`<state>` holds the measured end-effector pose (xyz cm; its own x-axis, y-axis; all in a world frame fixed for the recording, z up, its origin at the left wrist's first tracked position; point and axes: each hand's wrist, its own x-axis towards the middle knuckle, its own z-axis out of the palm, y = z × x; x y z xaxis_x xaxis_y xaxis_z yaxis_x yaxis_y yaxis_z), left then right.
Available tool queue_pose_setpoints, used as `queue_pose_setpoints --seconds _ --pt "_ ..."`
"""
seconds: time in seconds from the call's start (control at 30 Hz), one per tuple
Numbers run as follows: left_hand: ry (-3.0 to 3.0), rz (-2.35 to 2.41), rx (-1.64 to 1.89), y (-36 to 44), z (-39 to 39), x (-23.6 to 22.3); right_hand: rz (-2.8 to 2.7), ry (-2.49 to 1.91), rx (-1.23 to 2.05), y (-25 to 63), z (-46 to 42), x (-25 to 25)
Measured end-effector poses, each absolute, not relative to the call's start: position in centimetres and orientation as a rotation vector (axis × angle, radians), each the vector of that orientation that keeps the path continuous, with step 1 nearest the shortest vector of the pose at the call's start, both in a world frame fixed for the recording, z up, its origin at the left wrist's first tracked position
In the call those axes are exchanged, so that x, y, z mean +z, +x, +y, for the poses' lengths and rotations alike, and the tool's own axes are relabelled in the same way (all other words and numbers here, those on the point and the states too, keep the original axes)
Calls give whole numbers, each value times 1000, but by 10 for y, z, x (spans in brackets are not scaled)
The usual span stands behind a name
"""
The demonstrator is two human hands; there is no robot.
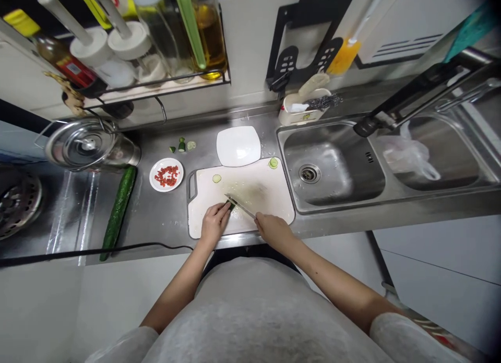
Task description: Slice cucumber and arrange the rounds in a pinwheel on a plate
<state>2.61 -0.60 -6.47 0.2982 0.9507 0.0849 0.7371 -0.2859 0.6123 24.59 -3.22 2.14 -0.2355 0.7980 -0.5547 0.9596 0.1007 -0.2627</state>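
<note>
On the white cutting board [274, 196], my left hand [214, 223] is closed on a short dark-green piece of cucumber [231, 207], mostly hidden by the fingers and the blade. My right hand [272, 228] grips the handle of a kitchen knife [242, 207], whose blade lies across the cucumber piece beside my left fingertips. One cucumber slice [216, 178] lies flat near the board's upper left. A few more slices [273, 163] are grouped at its upper right corner. The middle of the board looks wet, with small bits on it.
An empty white plate [238, 146] sits behind the board. Left are a small plate [153, 181] of chopped red pieces [167, 176], cucumber ends [181, 144], a whole cucumber [119, 212] and a lidded steel pot [92, 146]. A double sink [332, 206] is right; a bottle rack [156, 91] hangs above.
</note>
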Motion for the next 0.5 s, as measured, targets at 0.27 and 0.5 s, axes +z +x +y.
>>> queue_pose_setpoints --seconds 0.27,0.5 --pt "2106 1509 613 26 -6 -66 2117 1693 -836 245 -34 21" --pt "2098 1495 609 26 -4 -65 2106 1654 -805 239 -36 20"
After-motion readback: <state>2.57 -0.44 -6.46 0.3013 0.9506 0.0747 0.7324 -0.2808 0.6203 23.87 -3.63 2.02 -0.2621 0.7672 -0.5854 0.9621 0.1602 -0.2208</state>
